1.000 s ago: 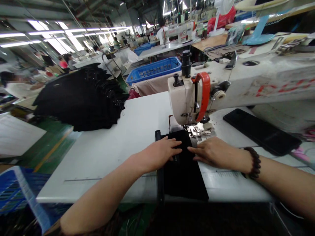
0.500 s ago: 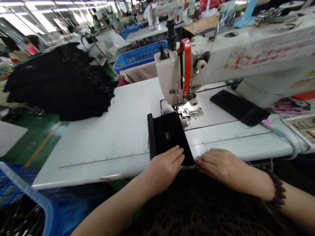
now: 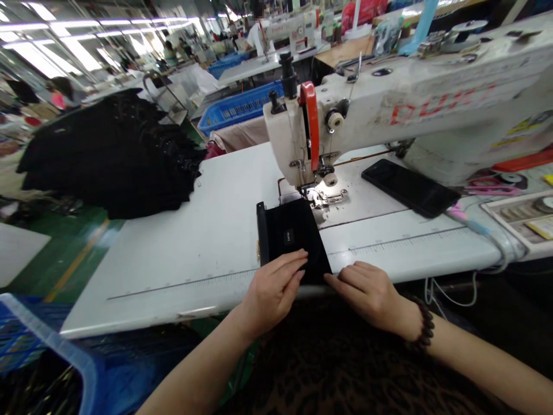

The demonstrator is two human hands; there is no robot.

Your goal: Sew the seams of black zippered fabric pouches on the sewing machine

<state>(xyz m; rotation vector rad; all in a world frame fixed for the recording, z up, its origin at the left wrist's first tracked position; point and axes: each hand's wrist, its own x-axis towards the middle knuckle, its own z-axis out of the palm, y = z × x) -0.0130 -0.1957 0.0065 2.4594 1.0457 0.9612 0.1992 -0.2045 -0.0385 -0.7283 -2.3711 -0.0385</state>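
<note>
A black fabric piece point(image 3: 302, 230) with a small label and a stiff dark strip along its left edge lies flat on the white table point(image 3: 207, 230). Its far edge reaches the presser foot of the sewing machine point(image 3: 285, 135). My left hand point(image 3: 272, 291) rests on the near part of the piece, fingers stretched out together and thumb a little apart. At the near right corner, my right hand point(image 3: 367, 291) touches the edge with its fingertips; its fingers are extended and lean on the table.
A heap of black pieces point(image 3: 103, 155) covers the table's far left. A black phone point(image 3: 410, 187) lies right of the needle, with pink-handled scissors point(image 3: 492, 187) and a parts tray point(image 3: 522, 216) beyond. Blue baskets stand behind the machine point(image 3: 242, 106) and at the lower left point(image 3: 82, 369).
My left hand has shifted slightly left, its thumb now showing. My right hand has moved left along with the view, its fingertips at the piece's corner. The piece stays under the machine's foot.
</note>
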